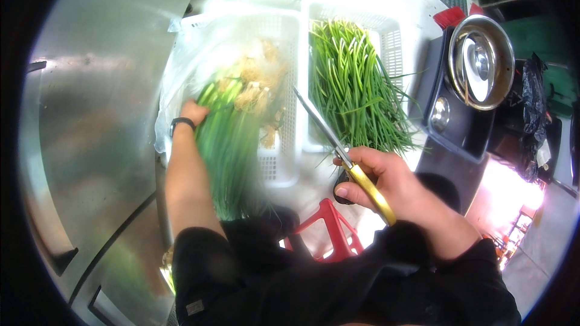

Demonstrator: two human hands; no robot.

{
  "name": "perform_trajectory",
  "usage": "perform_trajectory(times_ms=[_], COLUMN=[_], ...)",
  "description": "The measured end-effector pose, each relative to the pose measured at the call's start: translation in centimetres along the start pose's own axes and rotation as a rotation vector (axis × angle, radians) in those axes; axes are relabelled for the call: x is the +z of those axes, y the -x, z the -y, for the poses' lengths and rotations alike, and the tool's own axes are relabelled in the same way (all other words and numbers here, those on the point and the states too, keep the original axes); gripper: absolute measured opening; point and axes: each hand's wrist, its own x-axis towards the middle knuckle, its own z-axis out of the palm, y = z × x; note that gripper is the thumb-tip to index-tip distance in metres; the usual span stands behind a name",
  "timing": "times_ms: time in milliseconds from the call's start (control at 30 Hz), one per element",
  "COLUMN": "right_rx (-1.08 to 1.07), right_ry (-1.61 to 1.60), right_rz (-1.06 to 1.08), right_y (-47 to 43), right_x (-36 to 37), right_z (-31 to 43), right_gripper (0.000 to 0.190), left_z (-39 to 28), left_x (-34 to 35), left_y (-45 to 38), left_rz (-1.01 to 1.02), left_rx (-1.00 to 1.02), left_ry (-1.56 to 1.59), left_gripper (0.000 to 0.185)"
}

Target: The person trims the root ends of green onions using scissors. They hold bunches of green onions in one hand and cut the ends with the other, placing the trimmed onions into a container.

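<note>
My left hand [194, 112], with a dark band at the wrist, grips the left side of a bunch of green onions [226, 154]. Its fingers are partly hidden by the stalks. The leaves run towards me and look blurred; pale stringy roots [253, 95] lie at the far end, in a white perforated plastic basket [290, 145]. Scissors [358, 174] with a gold-coloured handle rest in my right hand [385, 176], their blades close together and pointing up and left. To the right, a second white basket [392, 50] holds trimmed-looking green stalks [349, 81].
A stainless steel surface [104, 99] runs along the left. On the right stand a dark tub [462, 138] and a metal bowl [509, 63] with a smaller one inside. A red plastic stool [333, 231] is below. Clear plastic sheeting [170, 90] lines the left basket.
</note>
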Motion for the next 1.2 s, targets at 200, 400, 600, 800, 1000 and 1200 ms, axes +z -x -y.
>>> perform_trajectory(times_ms=[200, 400, 600, 800, 1000, 1200], right_rx=[0.003, 0.005, -0.074, -0.199, -0.301, -0.448], right_ry=[0.007, 0.026, 0.085, 0.106, 0.068, 0.017], right_rz=[0.016, 0.029, 0.05, 0.022, -0.029, -0.115], right_y=[0.1, 0.8, 1.8, 4.2, 7.1, 9.5], right_x=[0.0, 0.3, 0.8, 1.6, 1.9, 2.8], right_z=[0.8, 1.1, 2.3, 3.2, 3.7, 1.8], right_gripper=[0.046, 0.047, 0.047, 0.038, 0.039, 0.042], left_z=[-1.0, -3.5, -6.1, -6.9, -7.4, -9.9], left_x=[-1.9, -3.2, -2.0, -6.2, -11.6, -15.7], left_y=[1.8, 5.4, 9.5, 12.1, 18.4, 27.5], left_rz=[0.269, 0.483, 0.501, 0.172, -0.11, -0.14], left_rx=[-0.184, -0.16, 0.14, 0.175, 0.16, 0.174], left_ry=[0.46, 0.262, 0.436, 0.023, -0.313, -0.312], left_gripper=[0.094, 0.081, 0.073, 0.076, 0.079, 0.07])
